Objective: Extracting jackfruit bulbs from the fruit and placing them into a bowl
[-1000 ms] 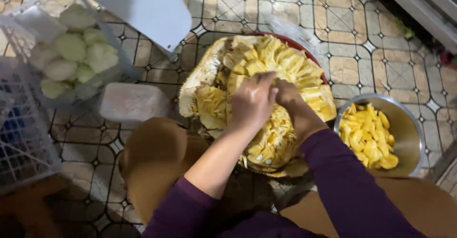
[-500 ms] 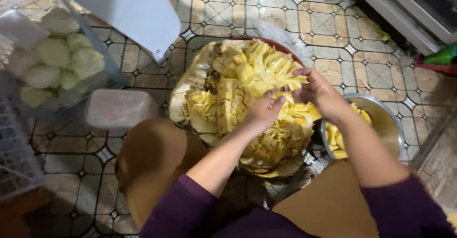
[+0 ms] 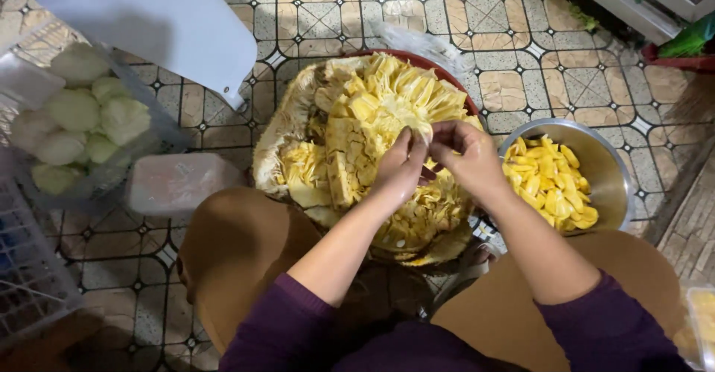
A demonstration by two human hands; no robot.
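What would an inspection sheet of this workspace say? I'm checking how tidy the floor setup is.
Surface: patterned tile floor, with the work done low, between the person's knees.
Job's things: a large opened jackfruit on a red tray; a metal bowl of yellow fruit pieces to its right.
Clutter: clear container of pale green fruits, a lidded plastic box, a white wire basket, a white board.
Hands: left hand and right hand meet over the jackfruit, fingers pinched on its flesh.
Cables: nothing seen.
Surroundings: a metal edge at top right with something green beside it.
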